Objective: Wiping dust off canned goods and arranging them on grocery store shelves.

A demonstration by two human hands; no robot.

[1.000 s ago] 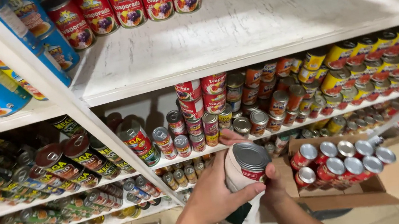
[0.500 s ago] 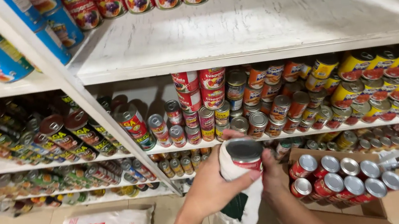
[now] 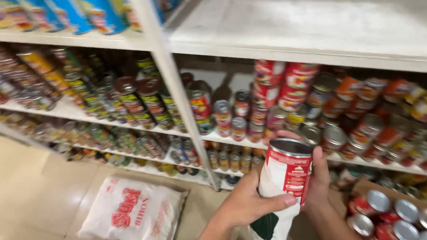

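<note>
My left hand (image 3: 250, 202) and my right hand (image 3: 317, 178) both grip one red-labelled can (image 3: 289, 168) with a silver lid, held upright in front of the shelves. A white cloth with a dark green patch (image 3: 269, 227) is wrapped around the can's left side and hangs below it, pressed under my left fingers. Behind the can, the middle shelf (image 3: 226, 135) carries stacks of similar red cans (image 3: 286, 85).
White shelving with a vertical post (image 3: 173, 87) holds rows of cans on several levels. A cardboard box (image 3: 402, 216) of silver-topped red cans sits at lower right. A white plastic sack with red print (image 3: 132, 216) lies on the tiled floor at lower left.
The view has swung left and slightly down, showing more floor and the sack. Both hands still hold the can and cloth, which sit further right in view.
</note>
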